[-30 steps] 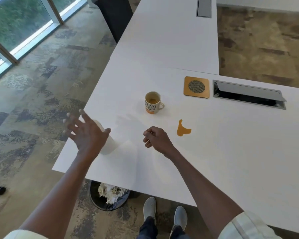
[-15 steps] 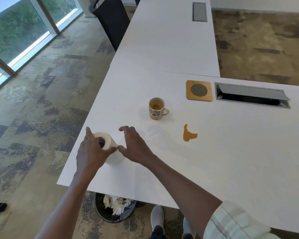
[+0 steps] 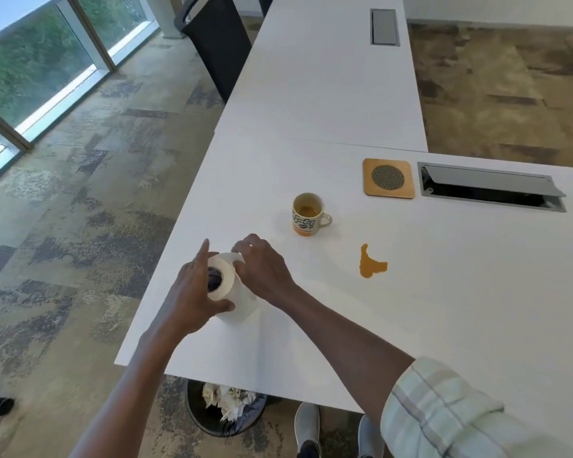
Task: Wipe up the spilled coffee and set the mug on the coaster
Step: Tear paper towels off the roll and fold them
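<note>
Both hands are on the paper roll (image 3: 227, 285), which stands near the left edge of the white worktop (image 3: 444, 309). The left hand (image 3: 196, 292) holds the roll from the left side: the thumb lies curled against the lower front of it and the fingers reach up along its far side, so the dark core of the roll shows between them. The right hand (image 3: 262, 269) lies on the top right of the roll with its fingers curled down over the paper; whether they pinch a sheet I cannot tell.

The mug (image 3: 306, 214) stands upright on the worktop, beyond the hands and a little to the right, apart from both. Its handle points to the right and some brown coffee is at its bottom. The spill (image 3: 369, 264) is a small orange-brown puddle on the worktop, to the right of the hands and nearer than the mug, touching nothing. The coaster (image 3: 388, 177) is a square of wood with a dark round middle; it lies farther back, right of the mug, with nothing on it, just beside an open cable hatch (image 3: 490, 188) in the worktop.

Under the near edge of the worktop stands a bin (image 3: 225, 414) with crumpled paper inside, and next to it the person's grey shoes (image 3: 306, 424) are visible. A black chair (image 3: 219, 44) stands at the far left side.
</note>
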